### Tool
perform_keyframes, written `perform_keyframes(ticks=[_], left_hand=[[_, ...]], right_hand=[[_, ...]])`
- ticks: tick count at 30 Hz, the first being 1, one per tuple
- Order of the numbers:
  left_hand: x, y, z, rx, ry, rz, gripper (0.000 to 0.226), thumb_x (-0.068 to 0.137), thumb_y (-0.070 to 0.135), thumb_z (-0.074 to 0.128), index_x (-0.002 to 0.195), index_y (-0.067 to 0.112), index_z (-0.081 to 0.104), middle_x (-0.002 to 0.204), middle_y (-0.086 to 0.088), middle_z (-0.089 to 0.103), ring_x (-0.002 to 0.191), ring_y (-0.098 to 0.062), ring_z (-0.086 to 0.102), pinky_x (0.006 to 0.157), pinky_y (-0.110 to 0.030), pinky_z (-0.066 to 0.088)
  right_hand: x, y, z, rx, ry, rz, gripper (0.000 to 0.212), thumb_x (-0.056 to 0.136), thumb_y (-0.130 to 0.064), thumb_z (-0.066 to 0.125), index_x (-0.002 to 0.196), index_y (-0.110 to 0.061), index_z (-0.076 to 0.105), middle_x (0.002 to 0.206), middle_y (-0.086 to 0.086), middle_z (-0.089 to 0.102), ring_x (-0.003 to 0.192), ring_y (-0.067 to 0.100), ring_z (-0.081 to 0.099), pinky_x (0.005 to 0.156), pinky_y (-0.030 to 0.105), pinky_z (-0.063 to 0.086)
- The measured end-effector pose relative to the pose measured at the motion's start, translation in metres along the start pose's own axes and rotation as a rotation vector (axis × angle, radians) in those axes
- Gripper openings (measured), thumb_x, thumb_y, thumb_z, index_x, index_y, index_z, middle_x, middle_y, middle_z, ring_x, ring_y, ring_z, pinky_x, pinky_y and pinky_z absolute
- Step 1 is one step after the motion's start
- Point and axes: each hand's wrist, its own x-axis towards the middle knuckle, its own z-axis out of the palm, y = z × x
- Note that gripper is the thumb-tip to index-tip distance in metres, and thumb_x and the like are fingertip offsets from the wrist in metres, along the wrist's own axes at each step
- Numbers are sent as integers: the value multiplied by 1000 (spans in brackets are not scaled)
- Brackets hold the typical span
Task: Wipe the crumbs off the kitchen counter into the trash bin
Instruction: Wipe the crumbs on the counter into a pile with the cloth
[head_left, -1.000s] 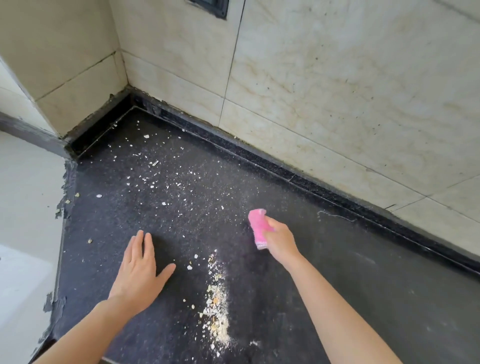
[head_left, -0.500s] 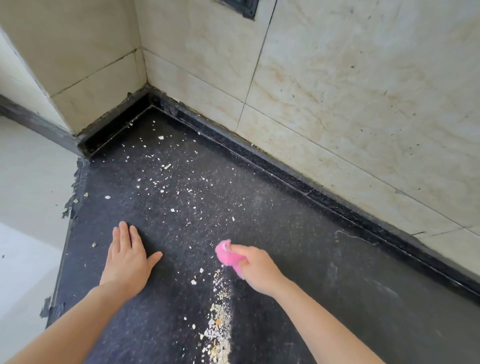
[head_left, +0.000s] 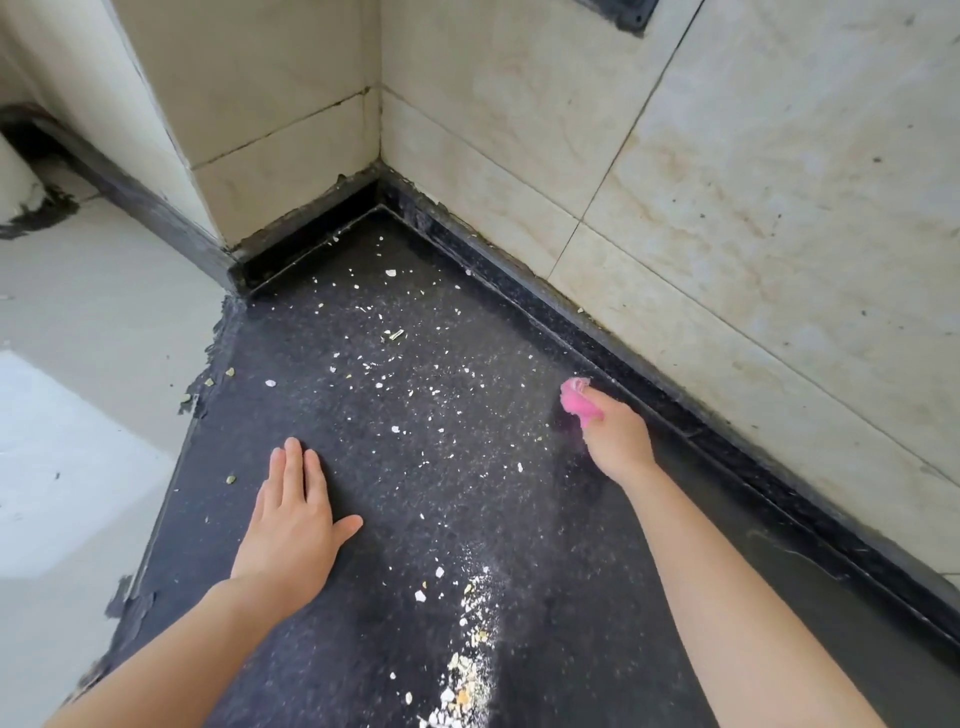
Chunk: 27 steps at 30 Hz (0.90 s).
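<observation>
Crumbs (head_left: 470, 670) lie nearest to me, heaped in a pale, narrow streak on the dark speckled tabletop (head_left: 571, 597) between my two forearms, with the thickest part at the bottom edge of the view. Just beyond and to the left of that streak, my left hand (head_left: 291, 525) rests palm down on the tabletop, its grip slack: fingers straight and close together, thumb out to the side, holding nothing. Further off on the right, my right hand (head_left: 615, 436) has its grip curled tight round a pink pad (head_left: 576, 397) — sponge or cloth, I cannot tell. The pad pokes out past the fingers, close to the raised black lip (head_left: 727, 447) at the back of the tabletop, and I cannot tell whether it touches the surface. Beyond both hands, loose white and yellowish flecks are scattered thinly across the tabletop, right up into the far corner. Behind the lip rises a cream tiled wall (head_left: 727, 208) — and off the left edge, pale floor (head_left: 78, 415) lies below.
</observation>
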Motion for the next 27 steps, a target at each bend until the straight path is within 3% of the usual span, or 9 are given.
perform_keyframes(ticks=[3,10,14,17,20,22,24,26,27], left_hand=[[-1,2,-3,20,-23,-24,84,96,51,30,146,-7,-6,155,-23,-14,144,-37,-13,119,-39,5],[-17,-1,-14,-119,-41,-16,78,98,48,30,149,2,-6,158,-13,-15,146,-27,-13,120,-38,5],[-43,-8,-25,-331,28,64,55,103,29,25,151,6,10,160,-6,3,147,-18,1,118,-28,8],[-69,-27,-38,-414,105,39,43,103,24,27,142,8,36,154,-3,30,139,-22,33,110,-35,32],[-94,-64,-46,-433,195,64,25,101,15,36,97,12,60,109,-4,65,99,-32,60,83,-40,47],[-110,-93,-50,-463,250,48,35,96,7,40,63,20,37,62,2,47,63,-30,46,62,-39,38],[-131,-128,-54,-439,258,29,42,93,2,44,57,23,36,56,2,43,59,-26,43,57,-36,35],[-156,-166,-57,-484,282,13,29,93,3,50,80,19,70,79,-4,70,77,-25,63,69,-31,49],[-168,-185,-57,-526,298,-11,24,94,6,51,100,14,74,97,-5,73,91,-25,66,81,-31,51]], right_hand=[[-37,-29,24,58,-160,-174,56,95,-2,36,134,-39,52,112,-2,53,100,17,49,83,30,40],[-129,-49,44,-45,-461,-293,53,97,-9,36,135,-43,50,110,2,51,100,23,55,93,37,44],[-158,-73,26,98,-291,-250,45,101,-16,39,137,-43,46,122,5,56,110,24,56,92,33,43],[-175,-103,21,255,-185,-206,49,99,-10,40,139,-37,45,128,7,59,106,31,62,83,35,49],[-199,-132,38,287,-165,-171,57,93,-5,41,138,-39,46,126,12,62,91,30,65,77,37,51],[-218,-152,57,309,-172,-163,57,90,-7,43,136,-40,50,117,13,66,83,26,61,74,35,49],[-245,-176,82,322,-212,-191,55,89,-6,44,134,-36,54,112,-1,69,92,17,60,77,31,45],[-280,-207,107,349,-264,-217,51,89,-6,45,130,-34,58,109,-10,68,102,14,60,83,28,44],[-298,-222,121,362,-286,-227,49,90,-7,46,128,-35,60,106,-11,68,103,13,60,83,28,44]])
